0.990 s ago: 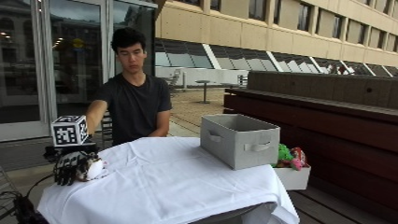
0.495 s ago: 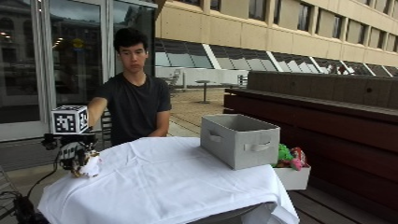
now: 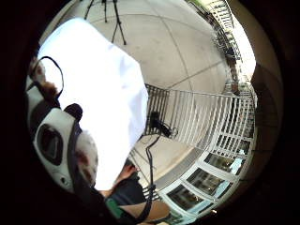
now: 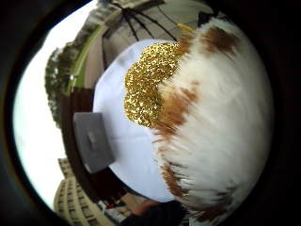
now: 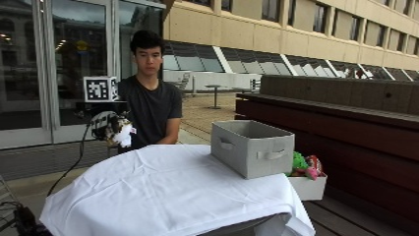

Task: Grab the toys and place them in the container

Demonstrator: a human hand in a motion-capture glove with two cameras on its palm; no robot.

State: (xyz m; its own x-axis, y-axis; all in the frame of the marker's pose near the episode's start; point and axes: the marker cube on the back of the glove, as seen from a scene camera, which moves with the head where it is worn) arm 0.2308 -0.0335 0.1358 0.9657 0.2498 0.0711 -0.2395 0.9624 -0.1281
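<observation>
Plush toy (image 5: 122,133): white fur, brown patches, gold glitter part; held in gloved right hand (image 5: 108,129), raised above bench (image 5: 164,191) edge nearest person. Fingers curled round toy; fur and glitter fill thumb side palm view. Container (image 5: 252,147): grey fabric bin, open top, two handles, standing at far-side edge of bench, well apart from hand. Bench: white cloth cover. Small white box (image 5: 308,187) with green and red toys (image 5: 304,164) just beside container, off bench edge.

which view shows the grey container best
The outside view: the grey container stands whole and open-topped on the white table. The thumb side palm view shows it small, beyond the plush toy. The little finger side view misses it.
</observation>
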